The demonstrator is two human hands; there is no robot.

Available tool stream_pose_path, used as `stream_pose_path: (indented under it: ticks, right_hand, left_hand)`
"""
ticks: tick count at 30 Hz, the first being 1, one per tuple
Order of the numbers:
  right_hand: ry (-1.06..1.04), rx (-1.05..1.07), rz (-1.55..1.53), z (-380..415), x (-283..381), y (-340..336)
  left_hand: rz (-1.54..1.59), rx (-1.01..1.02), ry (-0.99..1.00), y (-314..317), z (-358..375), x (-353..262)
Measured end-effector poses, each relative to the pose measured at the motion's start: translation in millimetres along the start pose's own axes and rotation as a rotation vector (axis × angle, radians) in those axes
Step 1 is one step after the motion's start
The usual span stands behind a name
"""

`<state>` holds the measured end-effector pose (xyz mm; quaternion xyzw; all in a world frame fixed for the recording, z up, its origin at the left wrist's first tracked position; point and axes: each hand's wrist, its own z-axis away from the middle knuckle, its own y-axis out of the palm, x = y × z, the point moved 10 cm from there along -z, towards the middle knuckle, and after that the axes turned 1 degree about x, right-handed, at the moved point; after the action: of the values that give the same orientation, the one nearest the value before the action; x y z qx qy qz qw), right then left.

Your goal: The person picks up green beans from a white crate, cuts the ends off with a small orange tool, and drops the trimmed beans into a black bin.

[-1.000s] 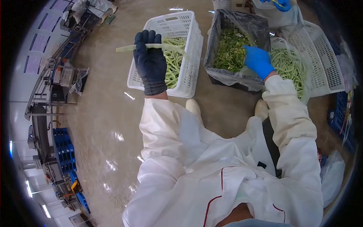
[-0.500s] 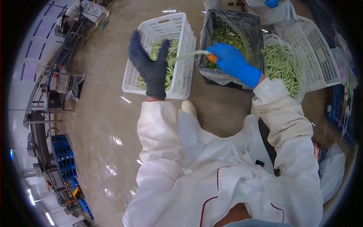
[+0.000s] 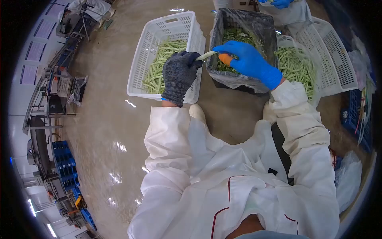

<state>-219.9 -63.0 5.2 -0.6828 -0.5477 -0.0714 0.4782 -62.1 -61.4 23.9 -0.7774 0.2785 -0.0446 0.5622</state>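
Observation:
My left hand [image 3: 180,75], in a dark grey glove, is closed around one end of a pale green bean [image 3: 207,55]. My right hand [image 3: 248,63], in a blue glove, meets the bean's other end and grips a small orange tool [image 3: 225,59]. Both hands hover between the white basket [image 3: 147,47] of trimmed beans and the black plastic-lined bin [image 3: 254,24] of green scraps. A second white basket [image 3: 338,55] lined with clear plastic holds untrimmed beans [image 3: 296,67] at the right.
Another person's blue-gloved hand [image 3: 280,3] works at the top edge. My white boots [image 3: 197,112] stand on the wet beige floor [image 3: 107,119]. Blue crates [image 3: 65,163] and machinery [image 3: 43,115] line the left side. A blue crate [image 3: 354,115] sits at the far right.
A second ago my left hand held a bean over the white basket while the right reached into the bean pile. Then the left opened; now it grips a new bean brought by the right.

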Motion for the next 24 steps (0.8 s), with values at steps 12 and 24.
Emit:
stream_pose_path:
  ticks: [12, 24]
  right_hand:
    - [0.370, 0.080, -0.452, 5, -41, 29]
    - [0.637, 0.248, 0.567, 85, -222, -41]
  left_hand:
    - [1.134, -0.226, -0.449, 14, 9, 20]
    - [0.865, -0.892, -0.605, -91, 64, 161]
